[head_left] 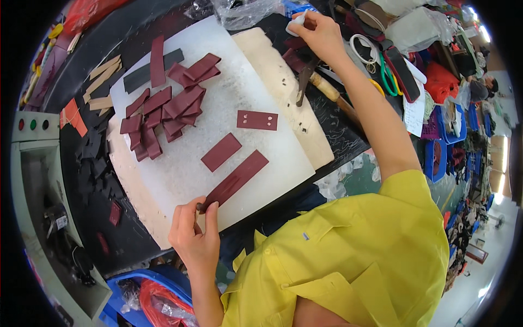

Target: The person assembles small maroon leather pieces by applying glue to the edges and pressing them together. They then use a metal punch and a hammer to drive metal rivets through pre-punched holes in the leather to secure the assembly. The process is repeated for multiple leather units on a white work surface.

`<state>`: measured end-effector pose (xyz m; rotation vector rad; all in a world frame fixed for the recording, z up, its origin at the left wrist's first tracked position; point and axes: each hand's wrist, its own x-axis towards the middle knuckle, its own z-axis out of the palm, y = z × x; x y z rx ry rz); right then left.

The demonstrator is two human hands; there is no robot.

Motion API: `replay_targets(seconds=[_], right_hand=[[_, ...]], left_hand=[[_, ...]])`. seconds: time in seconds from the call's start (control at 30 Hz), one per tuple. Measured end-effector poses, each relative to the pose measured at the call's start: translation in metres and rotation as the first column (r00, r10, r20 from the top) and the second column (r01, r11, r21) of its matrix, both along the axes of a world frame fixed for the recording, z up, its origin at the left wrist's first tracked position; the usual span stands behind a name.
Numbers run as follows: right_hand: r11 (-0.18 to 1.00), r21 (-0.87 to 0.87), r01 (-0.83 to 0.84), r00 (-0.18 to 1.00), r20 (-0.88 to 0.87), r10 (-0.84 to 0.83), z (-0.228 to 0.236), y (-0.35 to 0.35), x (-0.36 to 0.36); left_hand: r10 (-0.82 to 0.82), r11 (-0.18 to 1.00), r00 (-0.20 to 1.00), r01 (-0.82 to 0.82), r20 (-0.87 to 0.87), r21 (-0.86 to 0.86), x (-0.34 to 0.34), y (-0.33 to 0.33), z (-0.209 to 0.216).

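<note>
My left hand (195, 233) pinches the near end of a long maroon strip (239, 177) lying on the white board (267, 188). A small dark tip shows between thumb and forefinger; I cannot tell whether it belongs to the strip. At the far side, my right hand (322, 39) is closed on a small white object (297, 24) whose kind is unclear. Beyond the long strip lie a short maroon piece (222, 152) and another maroon piece with small metal studs (257, 120). A heap of folded maroon strips (169, 111) covers the board's far left.
A hammer (321, 86) lies right of the board, near green-handled scissors (388, 76). Black scraps (95, 161) and tan strips (102, 82) are at left, beside a grey machine (32, 158). A blue bin (122, 283) stands below the table's near left edge.
</note>
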<state>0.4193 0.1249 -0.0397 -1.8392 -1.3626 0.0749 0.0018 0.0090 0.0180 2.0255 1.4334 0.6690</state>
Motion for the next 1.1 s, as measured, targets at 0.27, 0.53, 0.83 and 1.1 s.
replay_targets(seconds=[0.27,0.53,0.83,1.1], right_hand=[[0.947,0.319,0.047,0.984,0.146,-0.098,0.027,-0.047,-0.051],[0.876,-0.059,-0.480,0.840,0.258,0.477,0.033,-0.157,-0.179],[0.893,-0.149,-0.425,0.887,0.127,0.443,0.041,-0.156,-0.208],[0.794,0.003,-0.608,0.787,0.138,0.602,0.024,-0.167,-0.206]], left_hand=[[-0.007,0.999,1.000,0.007,-0.013,0.041,-0.008,-0.005,-0.005],[0.015,0.975,1.000,-0.012,-0.010,0.223,-0.010,-0.014,-0.022],[0.017,0.935,0.993,-0.058,0.120,0.350,0.014,-0.017,-0.033],[-0.196,0.962,0.981,0.194,-0.013,0.192,-0.009,-0.007,-0.022]])
